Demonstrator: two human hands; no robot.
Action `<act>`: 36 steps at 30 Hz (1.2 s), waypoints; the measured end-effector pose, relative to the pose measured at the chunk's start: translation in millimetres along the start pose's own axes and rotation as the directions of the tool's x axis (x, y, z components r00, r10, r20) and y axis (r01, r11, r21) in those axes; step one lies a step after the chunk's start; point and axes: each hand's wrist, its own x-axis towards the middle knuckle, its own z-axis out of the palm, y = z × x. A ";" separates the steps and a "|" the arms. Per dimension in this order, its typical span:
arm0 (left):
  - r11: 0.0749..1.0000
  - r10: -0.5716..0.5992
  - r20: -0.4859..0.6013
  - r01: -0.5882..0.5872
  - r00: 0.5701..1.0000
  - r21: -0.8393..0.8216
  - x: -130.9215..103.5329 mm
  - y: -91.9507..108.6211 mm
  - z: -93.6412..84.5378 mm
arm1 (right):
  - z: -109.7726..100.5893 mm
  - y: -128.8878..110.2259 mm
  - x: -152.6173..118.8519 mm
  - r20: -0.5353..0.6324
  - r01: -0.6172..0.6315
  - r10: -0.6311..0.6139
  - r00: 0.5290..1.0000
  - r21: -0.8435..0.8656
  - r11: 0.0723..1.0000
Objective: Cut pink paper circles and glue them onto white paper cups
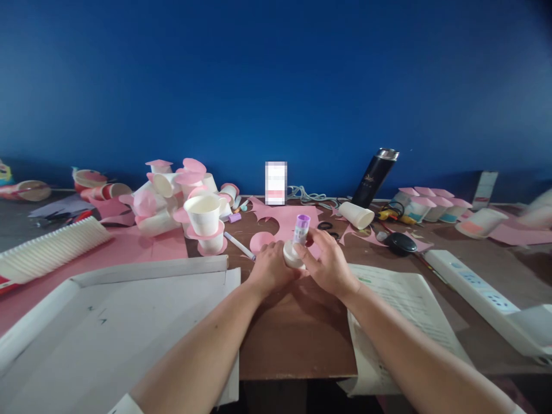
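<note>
Over the near middle of the brown table, my left hand [271,265] is closed around a small white paper cup [292,257], much of it hidden by my fingers. My right hand [326,260] grips a glue stick [301,231] with a purple end pointing up and a pale printed body. Its lower end meets the round face of the cup, though the exact contact is hidden. Just beyond my left hand lies a pink paper disc [261,241], with a white marker pen [238,245] to its left.
Left are cups with pink discs [202,215], a long stack of cups [56,247] and a white board [142,333]. Behind lies cut pink paper [284,217]. Right are a tipped cup [356,215], a leaning black flask [374,179], a printed sheet [401,305] and a power strip [470,293].
</note>
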 end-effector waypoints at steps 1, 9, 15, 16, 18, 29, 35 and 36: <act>1.000 -0.001 0.005 0.001 1.000 0.002 -0.1 0.5 -0.4 | -1.5 0.4 -0.6 -0.003 -0.006 0.006 1.000 -0.001 1.000; 1.000 -0.015 0.013 0.014 1.000 0.012 -0.5 2.9 -2.3 | 2.0 -1.2 -0.9 -0.035 -0.038 0.040 0.999 0.066 0.997; 0.999 -0.017 -0.023 0.016 1.000 -0.030 -3.9 2.9 -4.6 | -1.9 10.8 4.5 -0.017 -0.305 0.457 0.889 0.723 0.620; 0.999 -0.017 -0.030 0.016 0.999 -0.036 -4.6 2.7 -4.8 | -3.2 14.4 6.0 0.020 -0.317 0.534 0.845 0.824 0.470; 0.999 -0.018 -0.029 0.017 0.999 -0.048 -5.4 2.7 -5.6 | -5.5 20.3 8.9 0.160 -0.330 0.625 0.764 0.929 0.165; 0.995 -0.064 -0.029 0.061 0.998 -0.084 -3.6 2.9 -6.3 | -1.2 30.2 7.1 0.430 -0.494 0.586 0.687 0.868 -0.057; 0.999 -0.036 -0.067 0.034 0.997 -0.023 -1.2 0.6 -4.0 | -1.8 14.6 -1.7 0.176 -0.366 0.479 0.860 0.866 0.340; 0.999 -0.044 -0.063 0.043 0.997 -0.022 -1.0 1.2 -4.5 | -2.4 11.4 -3.8 0.146 -0.350 0.433 0.889 0.827 0.439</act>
